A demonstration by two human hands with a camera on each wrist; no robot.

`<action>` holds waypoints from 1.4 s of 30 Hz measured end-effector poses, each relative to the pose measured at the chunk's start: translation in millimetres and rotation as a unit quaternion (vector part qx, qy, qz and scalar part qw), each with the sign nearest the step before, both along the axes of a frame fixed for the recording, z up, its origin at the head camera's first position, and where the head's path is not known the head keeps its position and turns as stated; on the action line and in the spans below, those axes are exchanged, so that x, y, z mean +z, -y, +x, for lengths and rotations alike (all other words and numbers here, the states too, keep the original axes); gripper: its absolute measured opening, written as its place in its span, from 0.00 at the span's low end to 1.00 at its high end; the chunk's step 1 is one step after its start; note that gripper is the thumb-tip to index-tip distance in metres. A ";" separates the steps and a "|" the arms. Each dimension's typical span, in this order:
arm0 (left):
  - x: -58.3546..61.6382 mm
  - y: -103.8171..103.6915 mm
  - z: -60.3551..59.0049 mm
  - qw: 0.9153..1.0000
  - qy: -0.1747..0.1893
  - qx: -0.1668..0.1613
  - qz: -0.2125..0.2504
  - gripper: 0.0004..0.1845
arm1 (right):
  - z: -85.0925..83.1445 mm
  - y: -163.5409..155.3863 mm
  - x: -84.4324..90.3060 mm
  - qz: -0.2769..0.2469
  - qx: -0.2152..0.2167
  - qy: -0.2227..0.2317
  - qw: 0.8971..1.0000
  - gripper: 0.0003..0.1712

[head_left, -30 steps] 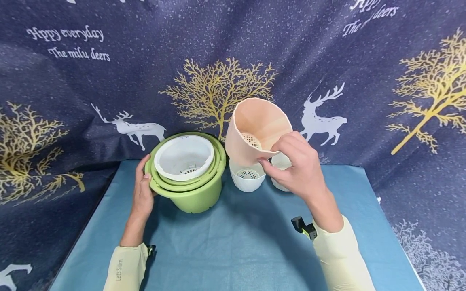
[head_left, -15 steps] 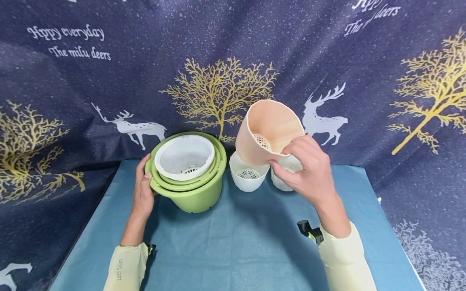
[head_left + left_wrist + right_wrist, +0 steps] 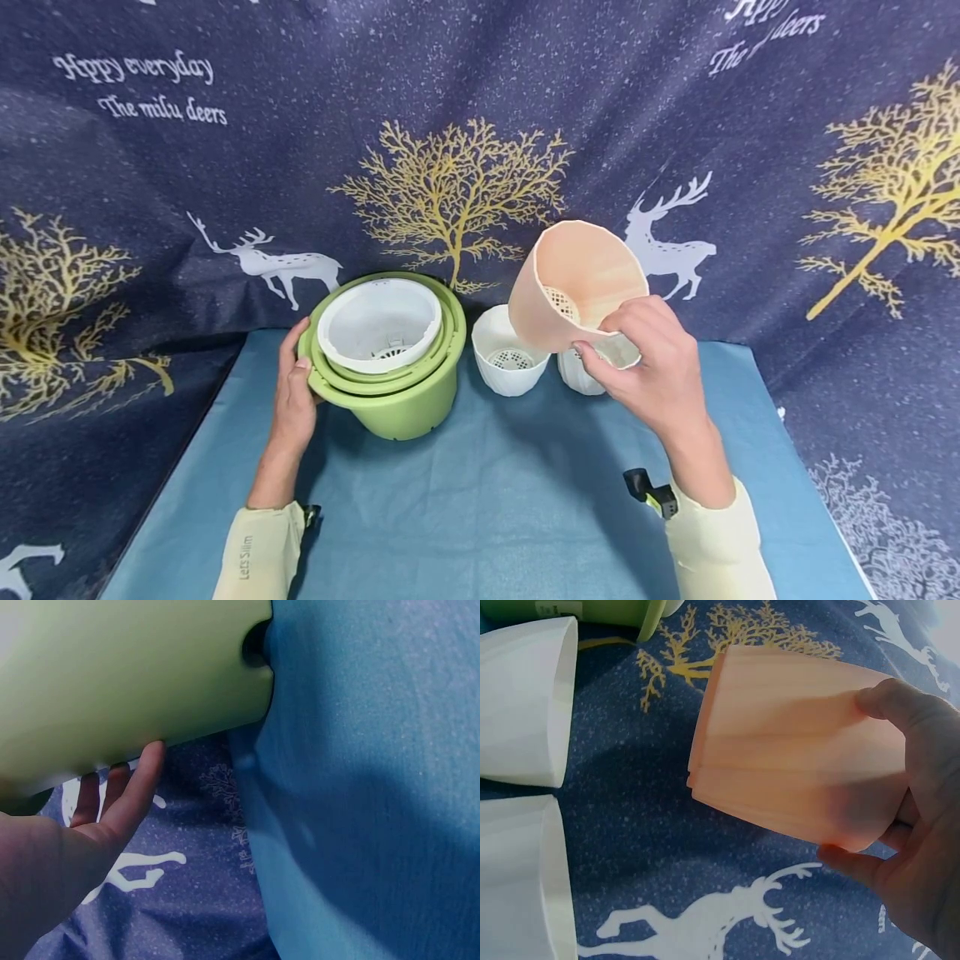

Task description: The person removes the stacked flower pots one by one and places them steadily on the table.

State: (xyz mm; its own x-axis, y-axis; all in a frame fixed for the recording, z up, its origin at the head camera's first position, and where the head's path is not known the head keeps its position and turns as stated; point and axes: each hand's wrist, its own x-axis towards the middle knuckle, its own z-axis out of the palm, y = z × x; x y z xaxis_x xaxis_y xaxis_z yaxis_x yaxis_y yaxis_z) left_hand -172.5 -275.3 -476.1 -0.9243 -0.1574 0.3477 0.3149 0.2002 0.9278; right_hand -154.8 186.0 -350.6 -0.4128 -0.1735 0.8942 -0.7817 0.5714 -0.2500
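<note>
Just right of centre in the head view, we hold a peach pot (image 3: 588, 271) aloft, tilted, its mouth facing us and its pierced bottom visible inside. Our right hand (image 3: 656, 362) pinches the lower rim between thumb and fingers, nearly closed on that thin wall. Below and behind, one white pot (image 3: 510, 379) and a second white pot (image 3: 579, 377) stand side by side on a blue cloth (image 3: 450, 508); in the right wrist view the peach pot is apart from both. Left of centre, our left hand (image 3: 296, 402) grips a green pot (image 3: 405, 418) at its left edge, thumb over the rim, fingers against the outer wall. Nested inside it we see a smaller green pot (image 3: 378, 386) and a white liner (image 3: 371, 325). Across the upper frame hangs a navy curtain (image 3: 450, 67).
</note>
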 end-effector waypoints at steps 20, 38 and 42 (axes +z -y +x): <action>0.3 0.8 2.1 1.000 0.008 0.000 -0.005 0.30 | 13.2 -25.4 -16.0 -0.014 -0.049 0.000 0.999 0.14; 0.7 0.7 2.1 1.000 0.004 -0.009 -0.003 0.30 | 24.7 -48.3 -31.5 -0.022 -0.083 -0.002 0.996 0.18; -0.8 1.1 1.1 1.000 0.005 -0.011 -0.003 0.30 | 27.1 -55.0 -35.2 -0.021 -0.092 0.001 0.996 0.19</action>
